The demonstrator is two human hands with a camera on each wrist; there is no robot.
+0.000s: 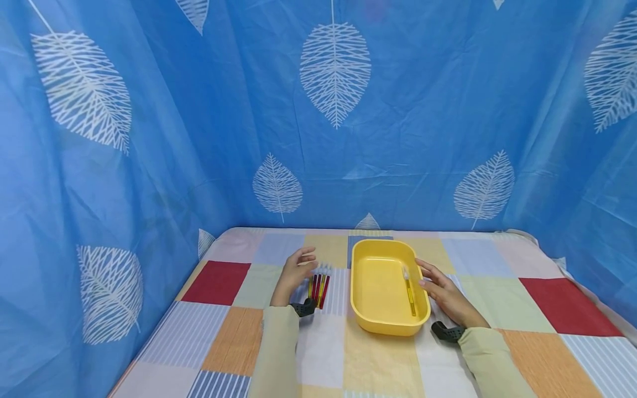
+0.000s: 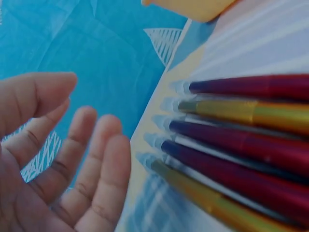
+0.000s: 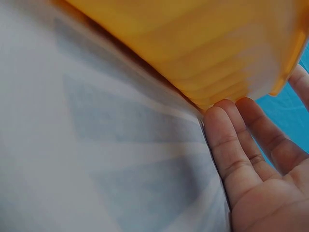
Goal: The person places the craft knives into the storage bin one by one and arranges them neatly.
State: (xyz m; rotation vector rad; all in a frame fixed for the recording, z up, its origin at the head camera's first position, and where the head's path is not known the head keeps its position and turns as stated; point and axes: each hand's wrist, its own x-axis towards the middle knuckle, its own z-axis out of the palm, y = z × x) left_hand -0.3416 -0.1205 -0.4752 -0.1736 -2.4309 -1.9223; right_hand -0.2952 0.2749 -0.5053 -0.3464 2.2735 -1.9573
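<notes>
Left fingers (image 2: 115, 159) parted, near pens (image 2: 231, 139); right fingers (image 3: 226, 140) extended, touching yellow tray (image 1: 378, 296)

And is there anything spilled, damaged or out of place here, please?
Nothing looks spilled or damaged. Only a gold pen, lying alone in the yellow tray, stands out a little, because five similar pens lie side by side near the left hand.

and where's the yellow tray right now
In the head view, the tray sits right of centre on the patchwork cloth, between the row of pens and the right hand.
</notes>
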